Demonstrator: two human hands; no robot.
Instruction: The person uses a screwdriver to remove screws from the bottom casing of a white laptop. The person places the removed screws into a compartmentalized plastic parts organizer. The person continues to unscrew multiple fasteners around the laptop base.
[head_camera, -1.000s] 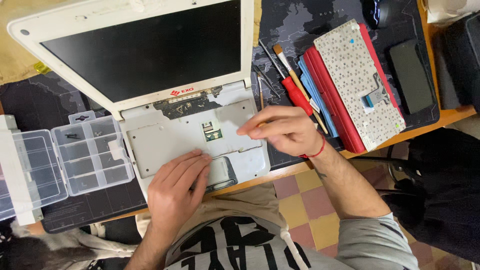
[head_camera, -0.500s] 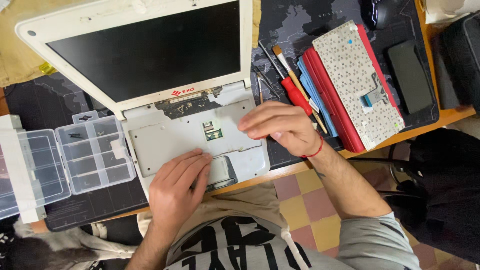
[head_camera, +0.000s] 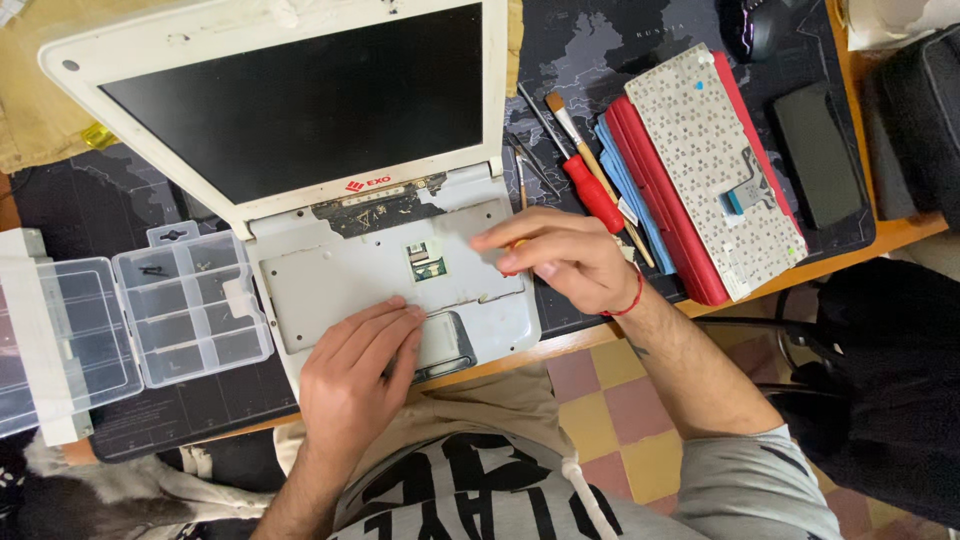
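An open white laptop (head_camera: 340, 290) lies on the desk with its keyboard taken out, so the grey bay and a small connector (head_camera: 428, 262) show. My left hand (head_camera: 360, 370) rests flat on the palm rest and touchpad, fingers stretched out and holding nothing. My right hand (head_camera: 565, 255) hovers over the right side of the bay. Its fingers are curled around a small orange tool (head_camera: 513, 244) that is mostly hidden. The removed keyboard (head_camera: 715, 170) lies face down on a red case (head_camera: 660, 210) to the right.
A red-handled screwdriver (head_camera: 590, 190), a brush (head_camera: 565, 115) and thin tools lie between laptop and case. A clear compartment box (head_camera: 190, 310) stands open at the left. A dark phone (head_camera: 820, 155) and a black bag (head_camera: 920, 110) sit at the right near the table edge (head_camera: 880, 235).
Both hands stay in place on the laptop base. Only the fingertips of my right hand have shifted a little over the bay.
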